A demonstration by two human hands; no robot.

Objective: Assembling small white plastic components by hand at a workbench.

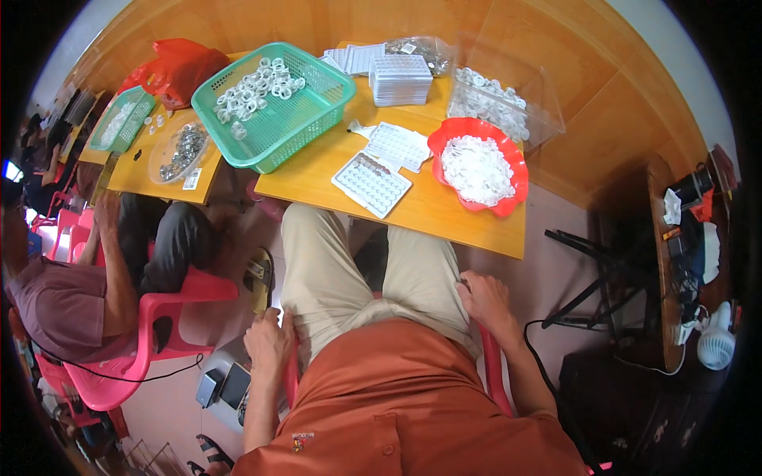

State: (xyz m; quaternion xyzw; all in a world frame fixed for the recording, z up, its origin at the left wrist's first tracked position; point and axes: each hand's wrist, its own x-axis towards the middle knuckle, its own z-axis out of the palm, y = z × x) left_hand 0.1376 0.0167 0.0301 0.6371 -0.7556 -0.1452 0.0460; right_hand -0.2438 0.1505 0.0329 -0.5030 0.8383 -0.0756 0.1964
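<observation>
My left hand (pixel 268 343) hangs beside my left thigh, next to the pink chair (pixel 292 373) I sit on. Its fingers are curled, and what they grip, if anything, is hidden. By the outer side of my right thigh, my right hand (pixel 485 299) is closed, its fingertips partly out of sight against the trousers and chair. Neither hand is on the wooden table (pixel 298 184) ahead. Nearest on that table lie a white tray with round cells (pixel 371 184), partly filled with small pieces, and another white tray (pixel 397 146) behind it.
A red scalloped bowl (pixel 520 170) holds white bits. Farther back are a green basket (pixel 274 151) of white rings, stacked trays (pixel 400 79) and a clear bin (pixel 548 111). Another person (pixel 71 305) sits at left; a black folding stand (pixel 587 246) and white fan (pixel 717 341) are right.
</observation>
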